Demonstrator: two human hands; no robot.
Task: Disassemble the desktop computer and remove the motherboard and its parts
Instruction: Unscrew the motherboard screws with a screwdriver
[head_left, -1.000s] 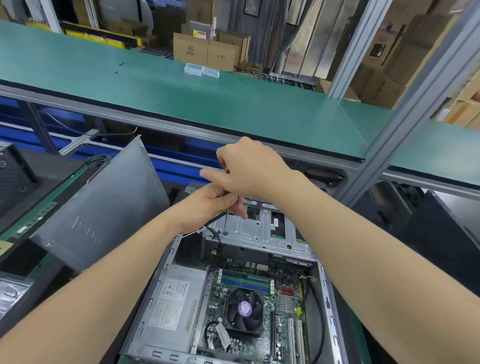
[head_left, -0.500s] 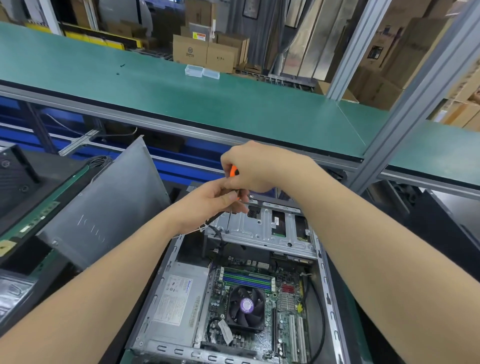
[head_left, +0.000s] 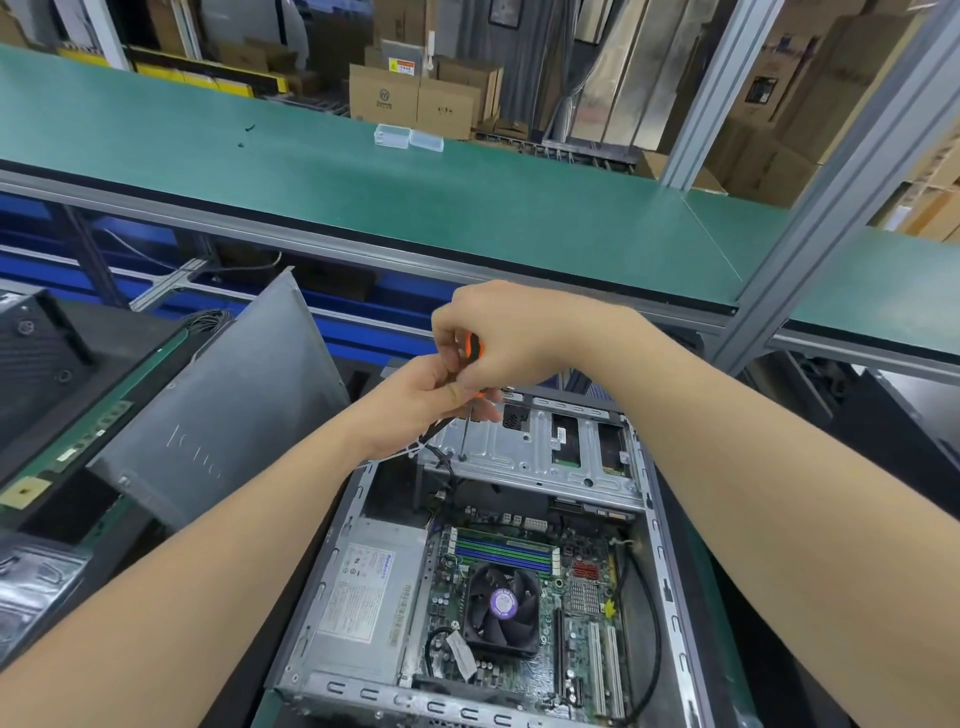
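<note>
An open desktop case (head_left: 667, 587) lies below me. Inside are the green motherboard (head_left: 582, 618) with a black CPU fan (head_left: 501, 605), a grey power supply (head_left: 363, 587) and a metal drive cage (head_left: 540, 457) at the far end. An orange-handled screwdriver (head_left: 472, 349) stands upright, its thin shaft tip on the cage's left part. My right hand (head_left: 498, 338) grips the handle from above. My left hand (head_left: 426, 400) pinches the screwdriver just below the handle.
The removed grey side panel (head_left: 218, 415) leans to the left of the case. Black computer parts (head_left: 36, 353) lie at far left. A green shelf (head_left: 363, 182) with two clear plastic boxes (head_left: 408, 137) runs across above. A grey frame post (head_left: 810, 249) stands at right.
My right hand has closed round the orange handle, which now shows between the fingers. The view has shifted slightly; the screwdriver stays upright over the drive cage.
</note>
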